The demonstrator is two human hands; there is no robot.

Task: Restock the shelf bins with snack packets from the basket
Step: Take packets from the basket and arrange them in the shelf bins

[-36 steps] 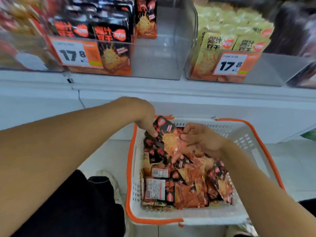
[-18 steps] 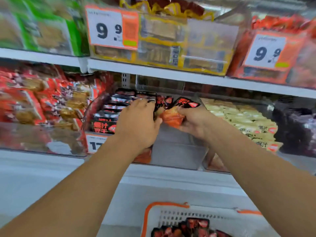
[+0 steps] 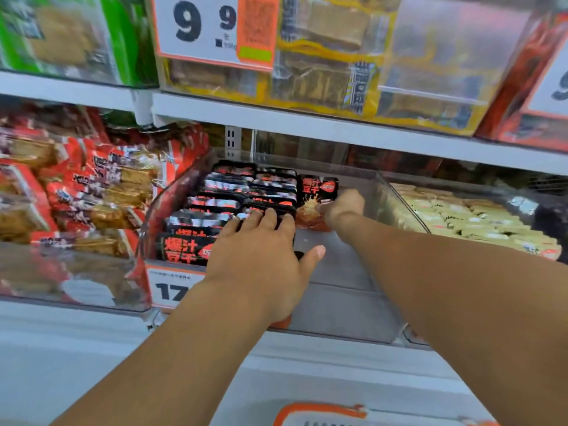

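Note:
A clear plastic shelf bin (image 3: pixel 353 305) holds two rows of black-and-orange snack packets (image 3: pixel 233 198) on its left side; its right side is bare. My right hand (image 3: pixel 342 207) reaches deep into the bin and grips one black-and-orange snack packet (image 3: pixel 316 195), standing it upright at the back beside the rows. My left hand (image 3: pixel 264 256) lies flat with straight fingers on top of the front packets, thumb spread out to the right. Only the orange rim of the white basket (image 3: pixel 319 410) shows at the bottom edge.
Red packets (image 3: pixel 92 192) fill the bin to the left and yellow packets (image 3: pixel 473 219) the bin to the right. An upper shelf (image 3: pixel 307 124) with yellow and green packs and a 9.9 price tag (image 3: pixel 212 29) hangs just above the bin.
My right hand has pushed the packet farther back into the bin and set it upright. My left hand has flattened onto the front packets. The view has moved closer to the shelf.

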